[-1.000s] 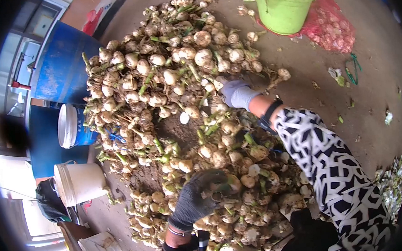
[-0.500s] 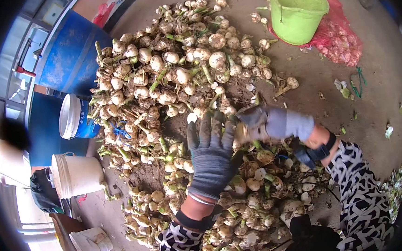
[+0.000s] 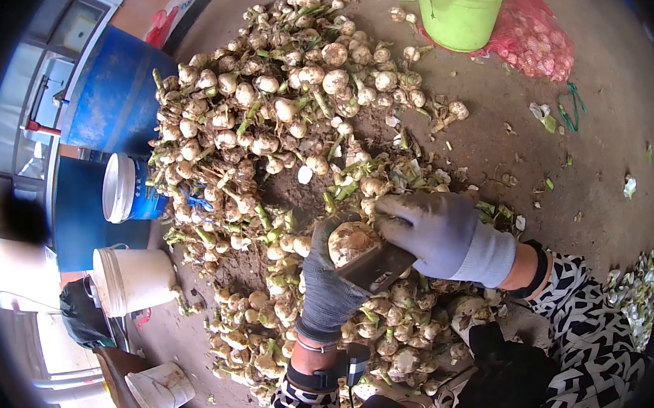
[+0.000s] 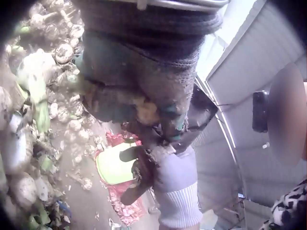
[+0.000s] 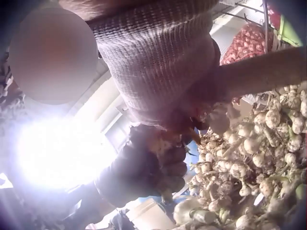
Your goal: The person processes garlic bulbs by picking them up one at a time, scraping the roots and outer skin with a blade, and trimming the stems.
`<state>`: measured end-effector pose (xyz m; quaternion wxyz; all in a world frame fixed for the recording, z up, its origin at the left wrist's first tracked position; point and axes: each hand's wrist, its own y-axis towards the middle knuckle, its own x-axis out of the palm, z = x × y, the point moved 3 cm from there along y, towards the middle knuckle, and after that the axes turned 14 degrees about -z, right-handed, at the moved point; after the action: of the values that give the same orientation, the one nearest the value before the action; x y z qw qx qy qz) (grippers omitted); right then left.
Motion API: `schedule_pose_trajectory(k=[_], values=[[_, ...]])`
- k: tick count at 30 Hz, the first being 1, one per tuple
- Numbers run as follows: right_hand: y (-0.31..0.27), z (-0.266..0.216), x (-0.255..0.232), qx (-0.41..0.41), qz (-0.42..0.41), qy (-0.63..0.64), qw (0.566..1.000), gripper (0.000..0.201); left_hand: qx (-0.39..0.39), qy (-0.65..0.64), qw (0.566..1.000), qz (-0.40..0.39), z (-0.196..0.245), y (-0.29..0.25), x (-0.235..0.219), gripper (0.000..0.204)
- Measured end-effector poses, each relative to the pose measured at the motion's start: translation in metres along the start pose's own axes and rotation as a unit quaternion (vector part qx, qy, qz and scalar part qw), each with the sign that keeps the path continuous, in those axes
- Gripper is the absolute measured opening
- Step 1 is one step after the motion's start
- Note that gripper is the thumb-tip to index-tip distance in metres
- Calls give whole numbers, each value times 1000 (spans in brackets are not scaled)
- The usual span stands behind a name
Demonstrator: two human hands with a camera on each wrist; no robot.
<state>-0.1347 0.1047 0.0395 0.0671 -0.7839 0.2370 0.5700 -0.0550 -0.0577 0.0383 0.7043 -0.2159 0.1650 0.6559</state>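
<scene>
Left hand [image 3: 324,294], fingers curled, holds a bulb [image 3: 350,242]; right hand [image 3: 443,234] grips a dark blade [image 3: 379,265] (long axis slanting lower-left).

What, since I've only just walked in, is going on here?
Someone is working over a big heap of bulbs, many with stalks on. The gloved left hand holds one soil-marked bulb, while the gloved right hand grips a dark, flat blade-like tool close against it. Whether it is cutting right now, I can't tell. Past the heap are a lime-green bucket and a red net sack.
</scene>
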Motion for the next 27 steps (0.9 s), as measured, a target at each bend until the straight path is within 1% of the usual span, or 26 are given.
schedule_pose_trajectory(k=[1, 2, 3, 5, 7, 8, 10, 11, 12, 14, 15, 16, 17, 18, 19, 20, 21, 22, 23, 24, 25, 26, 27], values=[[0, -1, 1, 21, -6, -21, 1000, 34, -8, -53, 999, 2, 2, -1, 3, 74], [-1, 0, 2, 25, -7, -21, 999, 34, -16, -107, 994, 3, 6, -1, 7, 69], [-2, 2, 4, 19, -1, -20, 1000, 35, -24, -157, 987, 16, 11, 2, 10, 52], [-2, 5, 5, 13, 2, -18, 1000, 36, -35, -172, 984, 14, 5, 2, 13, 52], [-3, 8, 4, -11, 29, -14, 999, 25, -46, -189, 981, 12, -2, -1, 19, 52], [-4, 11, 8, -7, 26, -14, 1000, 25, -48, -204, 978, 14, -5, -4, 23, 61], [-1, 27, 24, 16, 52, 73, 996, 21, -51, -234, 971, 22, -9, -7, 31, 81], [4, 54, 57, 142, -108, 122, 976, 16, -169, -483, 858, -49, 18, -12, 38, 81], [15, 87, 90, 223, -230, 35, 947, 16, -22, -181, 977, -109, 32, -12, 41, 86], [8, 97, 89, 258, -183, 151, 937, 17, 29, -182, 978, -94, 32, -5, 43, 93], [4, 96, 92, 224, -147, 277, 923, 17, 9, -284, 959, -16, 25, -2, 39, 91], [-10, 75, 77, 200, -110, 410, 883, 17, -23, -381, 923, 51, 18, -5, 34, 90], [-14, 56, 53, 213, -152, 521, 812, 21, -67, -205, 976, -22, 8, 4, 24, 86], [-18, 52, 57, 85, -61, 519, 848, 16, -11, -142, 987, -73, -8, 13, 24, 83], [-21, 44, 60, 128, -68, 597, 789, 15, 2, -16, 998, -64, -7, 13, 18, 77], [-23, 39, 62, 169, -77, 668, 721, 14, 13, 109, 993, -53, -4, 11, 15, 73], [-23, 38, 62, 179, -105, 660, 722, 18, 14, 109, 993, -51, -3, 8, 17, 73], [-23, 36, 64, 179, -106, 660, 722, 18, -92, -143, 984, -58, -10, 0, 21, 80], [-19, 31, 58, 82, -15, 576, 813, 16, -189, -384, 902, -60, -16, -11, 27, 88], [-18, 24, 51, -18, 76, 475, 877, 14, -174, -446, 878, -2, -28, -22, 27, 88], [-15, 18, 45, -16, 122, 454, 883, 13, -120, -261, 958, 14, -43, -30, 26, 82], [-14, 16, 32, -23, 119, 453, 883, 13, -61, -65, 995, 31, -28, -24, 23, 76], [-15, 16, 16, -3, 95, 457, 884, 13, -137, -407, 899, 90, -22, -21, 28, 59]])
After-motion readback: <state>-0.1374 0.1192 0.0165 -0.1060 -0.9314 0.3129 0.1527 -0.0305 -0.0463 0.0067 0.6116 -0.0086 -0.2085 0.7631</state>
